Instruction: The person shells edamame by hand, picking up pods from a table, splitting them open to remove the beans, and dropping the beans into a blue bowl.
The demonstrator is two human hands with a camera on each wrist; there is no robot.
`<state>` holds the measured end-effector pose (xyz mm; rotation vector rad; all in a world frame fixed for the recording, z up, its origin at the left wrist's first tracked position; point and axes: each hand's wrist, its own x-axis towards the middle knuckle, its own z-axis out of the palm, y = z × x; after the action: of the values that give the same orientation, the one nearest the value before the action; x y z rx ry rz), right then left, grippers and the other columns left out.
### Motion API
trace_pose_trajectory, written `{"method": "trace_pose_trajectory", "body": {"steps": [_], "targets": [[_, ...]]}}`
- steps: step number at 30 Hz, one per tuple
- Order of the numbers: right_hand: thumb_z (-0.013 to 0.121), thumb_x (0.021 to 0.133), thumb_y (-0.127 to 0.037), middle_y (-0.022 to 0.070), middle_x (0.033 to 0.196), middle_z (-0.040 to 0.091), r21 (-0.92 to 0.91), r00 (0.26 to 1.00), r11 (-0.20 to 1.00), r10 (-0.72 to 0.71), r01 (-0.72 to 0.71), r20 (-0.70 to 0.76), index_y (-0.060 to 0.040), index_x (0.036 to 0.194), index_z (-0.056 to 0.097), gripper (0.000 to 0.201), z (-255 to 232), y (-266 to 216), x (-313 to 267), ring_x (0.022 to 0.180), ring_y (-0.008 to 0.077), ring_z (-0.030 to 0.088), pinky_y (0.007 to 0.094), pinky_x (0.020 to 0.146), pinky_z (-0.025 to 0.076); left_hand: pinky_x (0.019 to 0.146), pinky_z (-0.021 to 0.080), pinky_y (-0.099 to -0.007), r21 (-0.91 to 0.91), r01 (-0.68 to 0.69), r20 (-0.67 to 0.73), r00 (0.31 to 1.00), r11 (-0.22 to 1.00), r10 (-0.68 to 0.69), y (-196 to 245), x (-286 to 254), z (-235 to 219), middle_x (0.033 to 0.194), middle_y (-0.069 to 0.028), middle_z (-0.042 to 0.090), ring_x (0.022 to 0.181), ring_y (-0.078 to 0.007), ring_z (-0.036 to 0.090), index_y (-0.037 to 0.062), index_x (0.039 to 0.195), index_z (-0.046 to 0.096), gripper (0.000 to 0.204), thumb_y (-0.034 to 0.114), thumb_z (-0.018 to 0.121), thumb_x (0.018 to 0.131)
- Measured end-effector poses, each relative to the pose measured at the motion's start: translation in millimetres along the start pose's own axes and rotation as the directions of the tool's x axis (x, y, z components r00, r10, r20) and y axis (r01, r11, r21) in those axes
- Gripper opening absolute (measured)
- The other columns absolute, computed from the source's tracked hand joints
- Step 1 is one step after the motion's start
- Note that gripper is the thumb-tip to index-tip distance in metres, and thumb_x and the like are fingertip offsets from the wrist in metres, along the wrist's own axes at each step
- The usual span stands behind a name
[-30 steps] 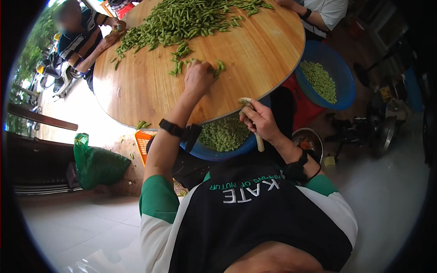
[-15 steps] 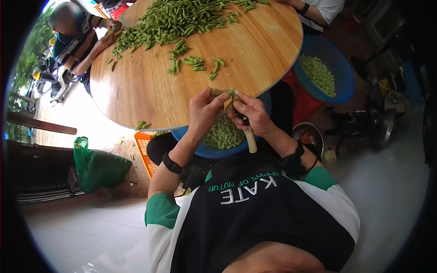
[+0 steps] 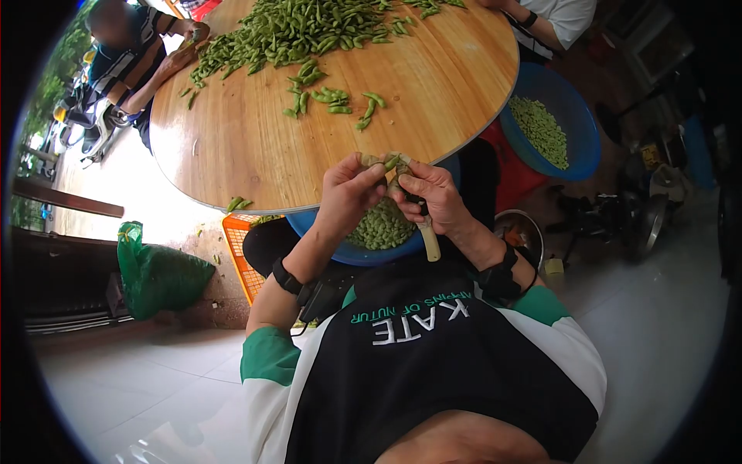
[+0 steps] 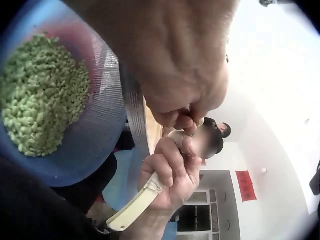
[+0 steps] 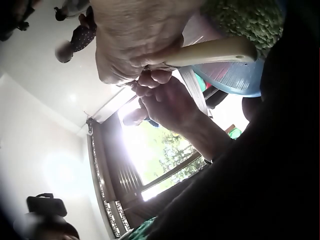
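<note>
From the head view, a person's two bare hands meet just past the near edge of a round wooden surface (image 3: 255,147), forearms angled inward and wrists drawn close together. The left hand (image 3: 349,195) pinches one green pod (image 3: 392,162) in its fingers at the point where the hands meet; the right hand (image 3: 434,197) has its fingers curled around one cream-handled tool (image 3: 429,241), the handle pointing back toward the wearer. Two blue basins of shelled beans are in sight, the near basin (image 3: 357,255) below the hands and the far basin (image 3: 585,131) to the right. One large heap of pods (image 3: 305,31) covers the far part of the surface, with smaller clusters lying nearer. One orange crate (image 3: 242,259) and one green bag (image 3: 170,274) sit at left. In the left wrist view, the left hand bends downward, its fingertips close to the right hand's, the pod too hidden to make out; one red sign (image 4: 245,185) hangs behind. In the right wrist view, the right hand is uppermost, the handle jutting sideways, and the left hand rises from below, fingertips bunched.
</note>
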<state>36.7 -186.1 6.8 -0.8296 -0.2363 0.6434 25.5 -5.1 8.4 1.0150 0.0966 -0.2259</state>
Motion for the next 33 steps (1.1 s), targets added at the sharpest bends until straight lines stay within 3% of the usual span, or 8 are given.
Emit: {"method": "trace_pose_trajectory", "body": {"steps": [6, 10, 13, 15, 21, 28, 30, 33], "targets": [[0.05, 0.096, -0.012, 0.0064, 0.079, 0.057, 0.09, 0.991, 0.994, 0.052, -0.063, 0.124, -0.0036, 0.122, 0.055, 0.028, -11.1, -2.2, -1.3, 0.05, 0.0057, 0.04, 0.0174, 0.041, 0.035, 0.041, 0.032, -0.0201, -0.358, 0.362, 0.404, 0.891, 0.861, -0.206, -5.3, 5.2, -15.0, 0.07, -0.0013, 0.057, 0.049, -0.0063, 0.04, 0.0071, 0.106, 0.059, 0.018, 0.02, 0.057, 0.094], [0.051, 0.096, -0.013, 0.0063, 0.08, 0.058, 0.208, 0.985, 0.966, 0.135, -0.155, 0.109, -0.0045, 0.12, 0.057, 0.026, -17.9, 0.0, -0.1, 0.05, 0.0062, 0.04, 0.0168, 0.041, 0.034, 0.042, 0.032, -0.0193, -0.368, 0.34, 0.358, 0.911, 0.866, -0.205, -2.5, 0.6, -7.0, 0.069, 0.0005, 0.057, 0.052, -0.0063, 0.046, 0.0064, 0.104, 0.059, 0.015, 0.016, 0.059, 0.093], [0.05, 0.096, -0.014, 0.0073, 0.082, 0.058, 0.215, 0.979, 0.956, 0.192, -0.202, 0.064, -0.006, 0.121, 0.057, 0.026, -16.4, -0.9, -2.6, 0.052, 0.0064, 0.041, 0.0166, 0.041, 0.035, 0.043, 0.037, -0.0224, 0.22, 0.0, 0.072, 0.997, 0.975, -0.017, 2.7, -4.9, 2.4, 0.068, -0.001, 0.059, 0.057, -0.008, 0.055, 0.0035, 0.104, 0.058, 0.018, 0.014, 0.063, 0.089], [0.05, 0.097, -0.015, 0.0078, 0.082, 0.058, 0.25, 0.974, 0.941, 0.214, -0.227, 0.078, -0.0067, 0.121, 0.057, 0.027, -17.0, 2.4, -5.0, 0.053, 0.0063, 0.041, 0.0164, 0.041, 0.034, 0.048, 0.045, -0.0293, 0.819, -0.472, 0.323, 0.849, 0.327, 0.418, 11.7, -11.2, 7.0, 0.068, -0.0057, 0.06, 0.061, -0.0162, 0.062, 0.0008, 0.098, 0.057, 0.021, 0.01, 0.068, 0.083], [0.049, 0.097, -0.016, 0.0083, 0.082, 0.057, 0.35, 0.948, 0.883, 0.269, -0.313, 0.17, -0.0098, 0.123, 0.056, 0.027, -16.7, 2.5, -9.9, 0.054, 0.0062, 0.04, 0.0163, 0.04, 0.033, 0.053, 0.048, -0.041, 0.724, -0.662, 0.678, 0.632, -0.192, 0.377, 26.1, -10.6, 4.4, 0.066, -0.0126, 0.055, 0.061, -0.0328, 0.059, 0.0032, 0.085, 0.055, 0.019, 0.009, 0.071, 0.077], [0.052, 0.096, -0.015, 0.0093, 0.083, 0.059, 0.291, 0.976, 0.933, 0.187, -0.213, 0.115, -0.009, 0.12, 0.058, 0.026, -9.8, 3.3, -10.9, 0.054, 0.0072, 0.042, 0.0168, 0.041, 0.034, 0.052, 0.047, -0.0344, 0.732, -0.655, 0.557, 0.733, 0.188, 0.39, 25.6, -1.9, -5.0, 0.066, -0.0108, 0.058, 0.058, -0.0244, 0.061, 0.0014, 0.083, 0.059, 0.017, 0.012, 0.071, 0.08], [0.053, 0.096, -0.015, 0.0093, 0.083, 0.06, 0.256, 0.983, 0.95, 0.163, -0.18, 0.085, -0.0076, 0.119, 0.058, 0.025, -2.7, -0.4, -11.2, 0.054, 0.0073, 0.043, 0.017, 0.041, 0.035, 0.051, 0.045, -0.0272, 0.619, -0.407, 0.302, 0.913, 0.672, 0.274, 22.5, -3.9, -2.5, 0.067, -0.0048, 0.06, 0.058, -0.0115, 0.059, 0.0002, 0.085, 0.062, 0.016, 0.014, 0.069, 0.085], [0.053, 0.095, -0.014, 0.0089, 0.083, 0.061, 0.146, 0.993, 0.982, 0.116, -0.119, 0.034, -0.005, 0.117, 0.058, 0.024, 1.1, -2.2, -12.6, 0.054, 0.0073, 0.044, 0.0173, 0.041, 0.036, 0.049, 0.043, -0.021, 0.471, -0.112, 0.083, 0.993, 0.875, 0.083, 23.6, -7.6, 8.6, 0.067, -0.0002, 0.059, 0.059, -0.0042, 0.056, 0.0014, 0.086, 0.065, 0.014, 0.015, 0.065, 0.089]]}}
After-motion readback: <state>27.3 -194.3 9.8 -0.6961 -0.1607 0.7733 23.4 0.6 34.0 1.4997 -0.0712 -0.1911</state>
